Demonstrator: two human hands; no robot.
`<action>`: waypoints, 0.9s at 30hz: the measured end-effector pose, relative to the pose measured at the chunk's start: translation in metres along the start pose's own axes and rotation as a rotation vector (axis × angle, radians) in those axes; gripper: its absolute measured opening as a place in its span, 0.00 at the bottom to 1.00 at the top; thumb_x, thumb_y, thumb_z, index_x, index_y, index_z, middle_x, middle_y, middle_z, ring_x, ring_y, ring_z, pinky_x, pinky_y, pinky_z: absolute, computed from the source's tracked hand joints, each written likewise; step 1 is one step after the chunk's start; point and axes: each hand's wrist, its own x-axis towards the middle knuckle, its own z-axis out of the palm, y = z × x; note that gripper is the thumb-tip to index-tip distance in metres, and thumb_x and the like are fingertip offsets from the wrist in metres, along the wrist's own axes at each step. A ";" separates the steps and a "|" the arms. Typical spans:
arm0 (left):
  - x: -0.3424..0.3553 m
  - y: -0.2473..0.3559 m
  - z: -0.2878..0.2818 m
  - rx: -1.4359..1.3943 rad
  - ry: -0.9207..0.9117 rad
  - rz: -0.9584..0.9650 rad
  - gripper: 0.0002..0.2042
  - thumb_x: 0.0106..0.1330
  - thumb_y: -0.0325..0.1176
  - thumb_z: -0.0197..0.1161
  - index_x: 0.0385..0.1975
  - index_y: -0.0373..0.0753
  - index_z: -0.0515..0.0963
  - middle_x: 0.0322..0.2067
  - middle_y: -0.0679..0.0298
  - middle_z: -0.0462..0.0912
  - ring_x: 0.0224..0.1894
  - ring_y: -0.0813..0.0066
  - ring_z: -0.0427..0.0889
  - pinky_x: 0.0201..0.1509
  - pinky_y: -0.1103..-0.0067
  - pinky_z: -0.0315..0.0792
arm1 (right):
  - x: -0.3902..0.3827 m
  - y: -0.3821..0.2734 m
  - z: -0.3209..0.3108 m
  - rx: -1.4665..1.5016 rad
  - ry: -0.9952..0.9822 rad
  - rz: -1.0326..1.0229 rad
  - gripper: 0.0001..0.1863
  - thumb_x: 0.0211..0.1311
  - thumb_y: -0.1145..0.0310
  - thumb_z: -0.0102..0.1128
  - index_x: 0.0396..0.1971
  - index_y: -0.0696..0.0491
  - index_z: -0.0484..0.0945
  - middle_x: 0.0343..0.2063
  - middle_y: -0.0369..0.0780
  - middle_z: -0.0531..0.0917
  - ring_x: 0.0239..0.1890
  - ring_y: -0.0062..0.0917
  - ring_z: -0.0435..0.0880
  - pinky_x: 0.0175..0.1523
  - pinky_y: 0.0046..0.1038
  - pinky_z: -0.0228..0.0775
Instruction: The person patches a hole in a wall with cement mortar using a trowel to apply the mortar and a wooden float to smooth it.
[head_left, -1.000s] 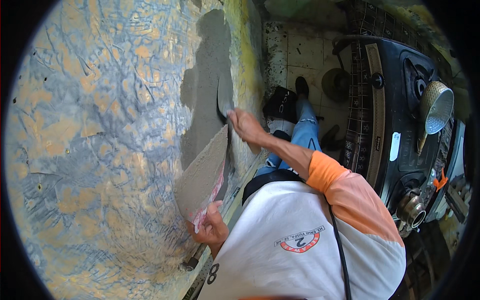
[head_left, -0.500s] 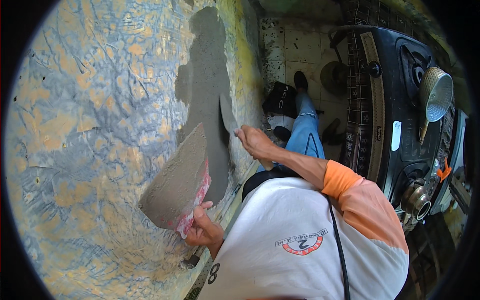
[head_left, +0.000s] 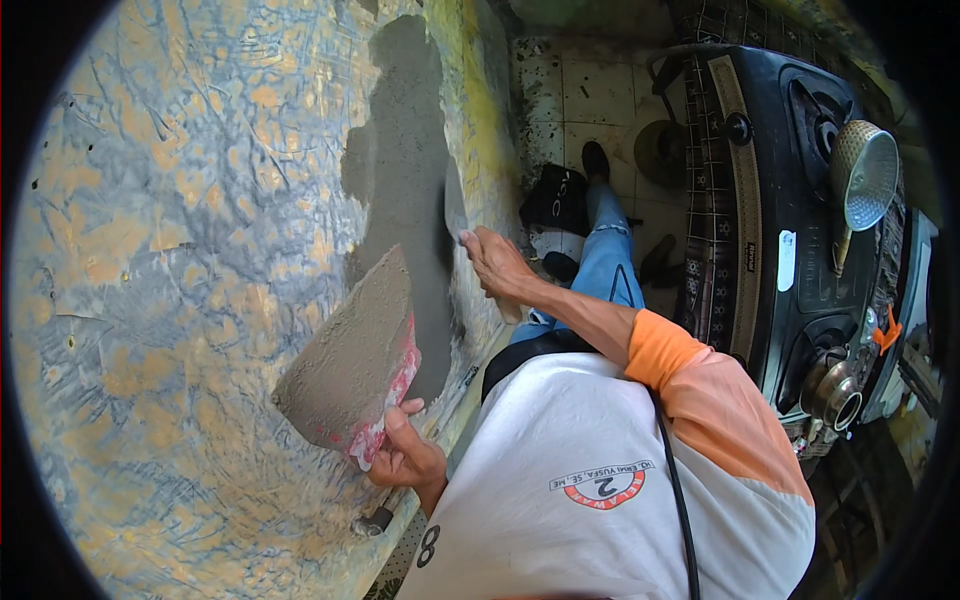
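From the head view, our left hand (head_left: 405,460) has its grip closed on the lower edge of a red board (head_left: 355,365) loaded with grey mortar, tilted against the scratched wall (head_left: 170,250). Our right hand (head_left: 497,265) grips a trowel (head_left: 455,208), its blade flat on the grey plaster patch (head_left: 400,170). To the right, well apart, stands a black stove (head_left: 800,230) bearing a metal strainer (head_left: 865,180).
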 end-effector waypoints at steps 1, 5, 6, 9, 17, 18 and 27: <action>-0.002 0.002 0.007 0.010 0.044 -0.025 0.10 0.74 0.23 0.59 0.30 0.22 0.78 0.30 0.44 0.86 0.23 0.70 0.82 0.29 0.74 0.81 | 0.004 -0.002 0.000 -0.007 -0.022 -0.058 0.27 0.85 0.49 0.39 0.42 0.61 0.73 0.23 0.46 0.79 0.20 0.34 0.82 0.25 0.40 0.80; 0.013 0.004 0.022 0.048 0.065 0.016 0.12 0.76 0.23 0.61 0.25 0.29 0.75 0.22 0.49 0.86 0.23 0.71 0.83 0.32 0.73 0.79 | 0.021 0.021 -0.003 0.060 -0.096 0.113 0.27 0.85 0.50 0.40 0.44 0.63 0.75 0.23 0.44 0.78 0.19 0.33 0.81 0.24 0.39 0.80; 0.010 -0.001 0.022 -0.005 0.040 0.007 0.12 0.76 0.23 0.61 0.25 0.29 0.75 0.22 0.49 0.86 0.23 0.71 0.83 0.32 0.73 0.79 | 0.026 0.034 -0.005 0.142 -0.040 0.143 0.27 0.84 0.51 0.43 0.43 0.65 0.75 0.23 0.45 0.78 0.19 0.34 0.81 0.25 0.40 0.80; -0.005 -0.017 0.016 -0.117 0.045 0.006 0.08 0.73 0.21 0.62 0.34 0.19 0.74 0.32 0.43 0.86 0.23 0.64 0.84 0.27 0.71 0.82 | 0.023 0.043 -0.034 0.125 0.089 0.076 0.21 0.79 0.55 0.51 0.46 0.62 0.72 0.27 0.46 0.81 0.24 0.36 0.84 0.30 0.41 0.79; 0.035 -0.019 0.042 -0.293 -0.004 0.191 0.06 0.77 0.23 0.63 0.41 0.24 0.76 0.23 0.49 0.86 0.24 0.70 0.86 0.32 0.76 0.81 | -0.124 -0.052 -0.149 -0.356 0.612 -0.251 0.20 0.73 0.61 0.53 0.48 0.66 0.70 0.35 0.62 0.83 0.42 0.62 0.83 0.50 0.53 0.73; 0.037 -0.020 0.046 -0.335 -0.002 0.207 0.07 0.77 0.23 0.64 0.41 0.23 0.76 0.24 0.48 0.87 0.24 0.69 0.86 0.33 0.76 0.82 | -0.155 -0.058 -0.152 -0.375 0.713 -0.284 0.20 0.73 0.61 0.53 0.49 0.66 0.70 0.37 0.62 0.83 0.44 0.62 0.83 0.51 0.53 0.73; 0.062 -0.010 0.067 -0.692 -0.063 0.345 0.11 0.76 0.22 0.63 0.34 0.25 0.68 0.30 0.40 0.86 0.25 0.57 0.90 0.28 0.74 0.87 | -0.482 -0.009 -0.064 -0.450 1.491 -0.762 0.18 0.77 0.65 0.62 0.62 0.52 0.76 0.48 0.42 0.82 0.44 0.23 0.85 0.50 0.27 0.79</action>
